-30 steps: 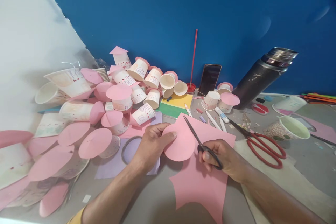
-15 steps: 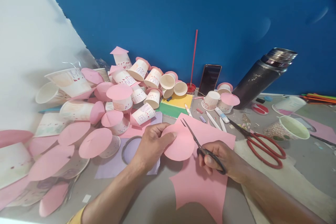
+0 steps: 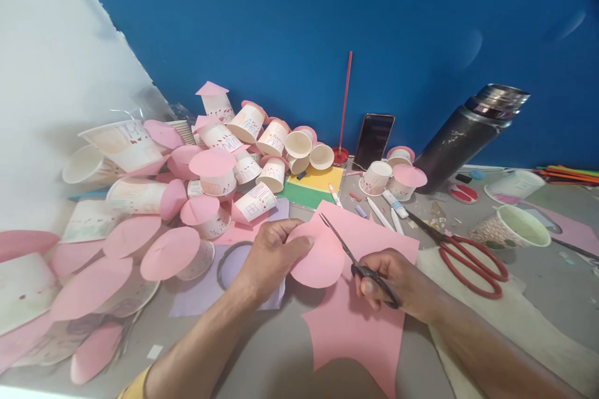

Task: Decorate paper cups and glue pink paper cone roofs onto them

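Between thumb and fingers, my left hand (image 3: 277, 255) pinches a round pink paper disc (image 3: 318, 262) by its left edge. My right hand (image 3: 388, 277) grips small dark-handled scissors (image 3: 344, 246), fingers in the loops, blades pointing up and left over the disc's right upper part. The blades look nearly closed; whether they touch the disc's edge I cannot tell. Under both lies a larger pink paper sheet (image 3: 360, 336) with curved cut-outs along its lower left. Beside my left wrist a grey ring (image 3: 221, 268) rests on lilac paper (image 3: 196, 299).
At left, paper cups with pink paper tops (image 3: 219, 174) are heaped. Large red-handled scissors (image 3: 472, 265) lie right of my right hand. Behind stand a phone (image 3: 374, 140), a black flask (image 3: 463, 143) and a red stick (image 3: 346, 100). Markers (image 3: 380, 214) lie beyond the pink sheet.
The scissors have shifted slightly left over the disc; their blades parted a little, then came closer together. The disc has moved slightly left. My left hand keeps its pinch.
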Motion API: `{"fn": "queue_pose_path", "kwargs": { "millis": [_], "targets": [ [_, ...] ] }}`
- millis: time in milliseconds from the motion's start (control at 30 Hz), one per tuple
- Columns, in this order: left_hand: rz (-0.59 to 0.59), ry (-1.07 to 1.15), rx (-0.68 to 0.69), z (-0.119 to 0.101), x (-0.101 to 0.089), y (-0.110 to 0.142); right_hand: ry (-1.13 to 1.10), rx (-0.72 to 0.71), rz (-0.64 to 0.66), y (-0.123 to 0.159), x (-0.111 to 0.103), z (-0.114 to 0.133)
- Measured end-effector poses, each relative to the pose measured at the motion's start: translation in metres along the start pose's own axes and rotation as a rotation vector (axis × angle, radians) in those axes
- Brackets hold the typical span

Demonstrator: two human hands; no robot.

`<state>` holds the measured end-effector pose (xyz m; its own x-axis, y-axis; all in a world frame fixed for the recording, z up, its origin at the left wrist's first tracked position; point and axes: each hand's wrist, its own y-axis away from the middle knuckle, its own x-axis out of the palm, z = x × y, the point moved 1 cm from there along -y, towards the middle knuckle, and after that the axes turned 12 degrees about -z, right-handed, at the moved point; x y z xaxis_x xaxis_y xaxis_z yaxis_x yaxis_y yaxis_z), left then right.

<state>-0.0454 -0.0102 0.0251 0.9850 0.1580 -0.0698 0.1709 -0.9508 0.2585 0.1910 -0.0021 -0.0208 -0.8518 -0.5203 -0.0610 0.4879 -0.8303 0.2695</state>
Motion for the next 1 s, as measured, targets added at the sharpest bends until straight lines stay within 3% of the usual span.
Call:
{"fn": "queue_pose_path", "kwargs": {
  "millis": [300, 567, 833, 1000],
  "targets": [
    [-0.010, 0.060, 0.000, 0.002, 0.000, -0.002, -0.033, 0.055, -0.041, 0.000, 0.002, 0.002],
    [0.038, 0.169, -0.086, 0.011, 0.003, -0.005, -0.115, -0.036, -0.018, 0.000, 0.006, 0.007],
    [0.075, 0.144, -0.137, 0.016, 0.017, 0.003, -0.167, 0.064, -0.326, 0.001, 0.017, 0.016],
    [0.234, 0.348, -0.210, 0.026, 0.026, 0.009, -0.158, 0.143, -0.342, 0.002, 0.025, 0.021]
  ]
}}
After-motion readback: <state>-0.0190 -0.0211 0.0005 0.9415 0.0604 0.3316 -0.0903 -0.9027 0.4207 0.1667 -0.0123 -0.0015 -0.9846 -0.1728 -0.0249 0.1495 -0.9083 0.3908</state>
